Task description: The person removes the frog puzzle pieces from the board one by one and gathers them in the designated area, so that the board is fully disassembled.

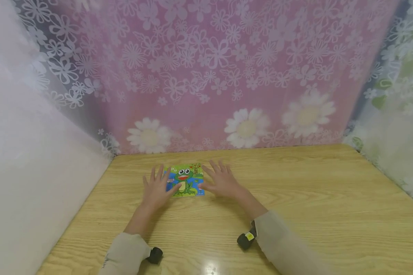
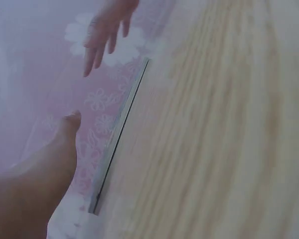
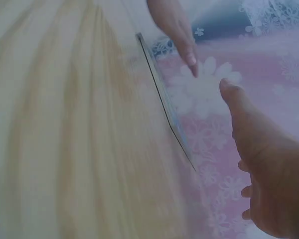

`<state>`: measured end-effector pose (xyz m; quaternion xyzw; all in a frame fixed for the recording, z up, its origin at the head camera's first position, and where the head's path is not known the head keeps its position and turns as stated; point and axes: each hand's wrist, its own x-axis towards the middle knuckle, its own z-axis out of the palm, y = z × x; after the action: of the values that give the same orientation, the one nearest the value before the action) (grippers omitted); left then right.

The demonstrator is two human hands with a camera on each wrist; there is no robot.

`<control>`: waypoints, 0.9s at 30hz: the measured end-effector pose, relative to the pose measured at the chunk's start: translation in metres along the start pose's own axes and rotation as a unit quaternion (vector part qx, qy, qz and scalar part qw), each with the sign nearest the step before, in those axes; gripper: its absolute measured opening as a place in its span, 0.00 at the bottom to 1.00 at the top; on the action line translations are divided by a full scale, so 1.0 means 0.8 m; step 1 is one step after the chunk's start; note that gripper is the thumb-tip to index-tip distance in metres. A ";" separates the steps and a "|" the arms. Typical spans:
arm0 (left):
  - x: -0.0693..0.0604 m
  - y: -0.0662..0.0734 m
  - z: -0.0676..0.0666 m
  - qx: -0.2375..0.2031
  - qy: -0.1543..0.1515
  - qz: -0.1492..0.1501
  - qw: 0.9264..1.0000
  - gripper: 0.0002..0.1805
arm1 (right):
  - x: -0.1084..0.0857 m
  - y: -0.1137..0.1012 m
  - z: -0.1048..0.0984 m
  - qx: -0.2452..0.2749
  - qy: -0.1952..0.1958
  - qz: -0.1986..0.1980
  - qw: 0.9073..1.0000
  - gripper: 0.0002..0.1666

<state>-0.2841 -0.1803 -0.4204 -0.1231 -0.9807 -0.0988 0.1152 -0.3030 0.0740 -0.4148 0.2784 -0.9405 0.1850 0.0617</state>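
Observation:
A flat, rectangular board with a cartoon frog picture lies on the wooden table near its back edge. My left hand hovers at the board's left side, fingers spread and thumb reaching over the picture. On the other side is my right hand, also spread, its thumb and forefinger by the board's right edge. Both wrist views show the board edge-on as a thin slab with a dark line along its side. There, the left thumb and right thumb appear raised above it. Neither hand grips anything.
The wood-grain table extends to the right and toward the front. A pink flowered curtain hangs behind it, with pale sheeting at the left and right. A black wrist device sits at the right cuff.

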 end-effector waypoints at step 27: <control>-0.011 -0.029 0.032 -0.084 -0.056 0.001 0.995 0.44 | 0.016 -0.011 0.044 -0.003 -0.049 0.003 0.999 0.45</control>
<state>-0.2869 -0.1985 -0.4510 -0.1383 -0.9737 -0.1739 0.0498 -0.3089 0.0471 -0.4419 0.2841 -0.9437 0.1690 0.0160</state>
